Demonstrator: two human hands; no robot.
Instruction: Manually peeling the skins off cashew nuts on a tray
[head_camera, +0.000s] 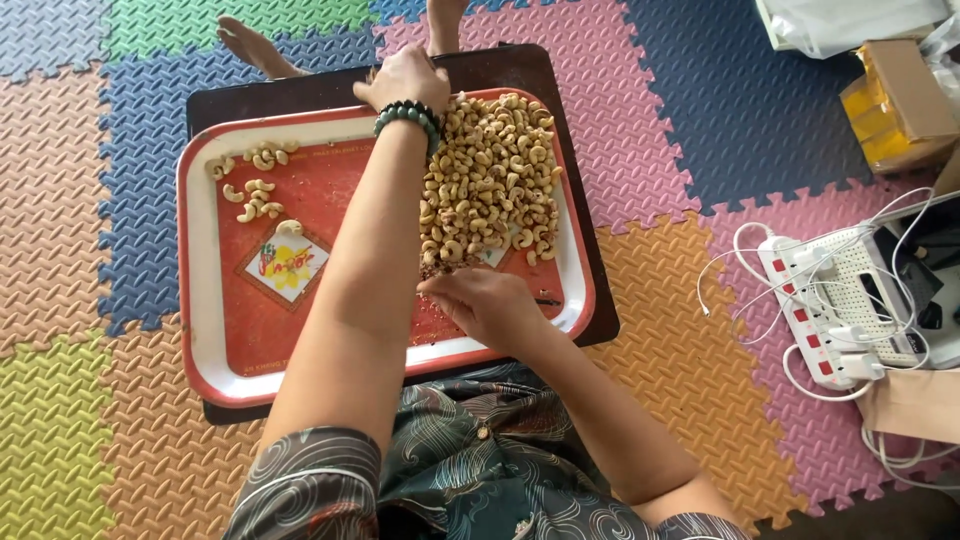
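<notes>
Sleeves: dark patterned fabric with pale swirls (480, 470) is filling the nearest edge of the view, over your lap.
Right hand: your right hand (485, 300) is resting low on the tray, fingers drawn together and pointing left and slightly away from you; you cannot tell from here whether a nut is pinched between them.
Key relation: the big heap of pale curved cashew nuts (490, 180) is lying just beyond those fingertips, its near edge almost touching them, so this hand is the nearer one to the heap's bottom end.
Heap axis: the heap is running near to far along the tray's right half, longer than it is wide.
Left hand: your left hand (405, 78), with a dark and green bead bracelet (408, 115) at the wrist, is reaching across to the far rim beside the heap's top left corner; fingers curled down, grip hidden.
Sorted nuts: a small loose cluster of cashews (255, 185) is sitting at the tray's far left, well apart from the heap.
Surface: the red rectangular tray with a white rim (200, 300) is lying on a dark brown board (300, 92).
Room: colourful interlocking foam floor mats (70, 250) are spreading all around; a white power strip with tangled white cables (815, 310) and a yellow cardboard box (895, 105) are sitting to your right, well apart from the tray.
</notes>
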